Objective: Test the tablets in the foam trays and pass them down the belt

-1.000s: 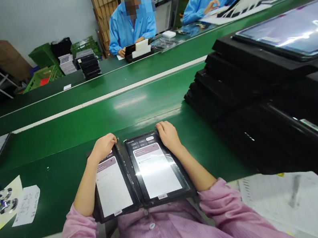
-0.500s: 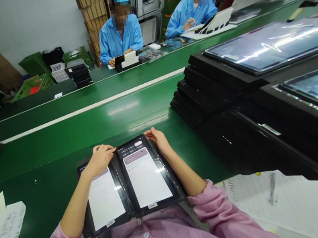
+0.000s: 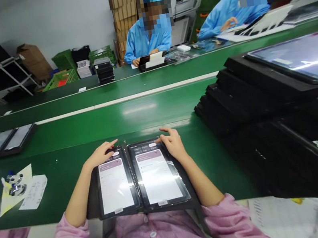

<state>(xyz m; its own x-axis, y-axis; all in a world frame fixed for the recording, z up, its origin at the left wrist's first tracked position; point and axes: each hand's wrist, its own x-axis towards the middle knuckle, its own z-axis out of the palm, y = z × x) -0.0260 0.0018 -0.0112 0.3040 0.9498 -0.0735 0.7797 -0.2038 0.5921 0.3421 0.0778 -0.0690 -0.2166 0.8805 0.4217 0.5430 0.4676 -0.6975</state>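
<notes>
Two tablets lie side by side in a black tray at the bench's front edge, against my body. The left tablet (image 3: 114, 187) and the right tablet (image 3: 159, 176) both show lit white screens with a purple banner near the top. My left hand (image 3: 103, 152) rests over the upper edge of the left tablet, its fingers stretched out, not gripping. At the upper right corner of the right tablet, my right hand (image 3: 173, 143) has its fingers apart, one fingertip at or just over the top of the screen. Whether that fingertip touches the glass I cannot tell.
Stacked black trays (image 3: 219, 96) with a tablet on top rise at the right. Another tray of tablets (image 3: 7, 142) sits at the left. Paper notes (image 3: 34, 192) with small metal parts lie nearer. Two co-workers in blue (image 3: 148, 35) sit across the green bench (image 3: 92, 124).
The view has swung left. The tray has come down from a tilt to lie flatter. My right hand has left the right tablet's corner for its screen; my left hand has shifted over the left tablet's top.
</notes>
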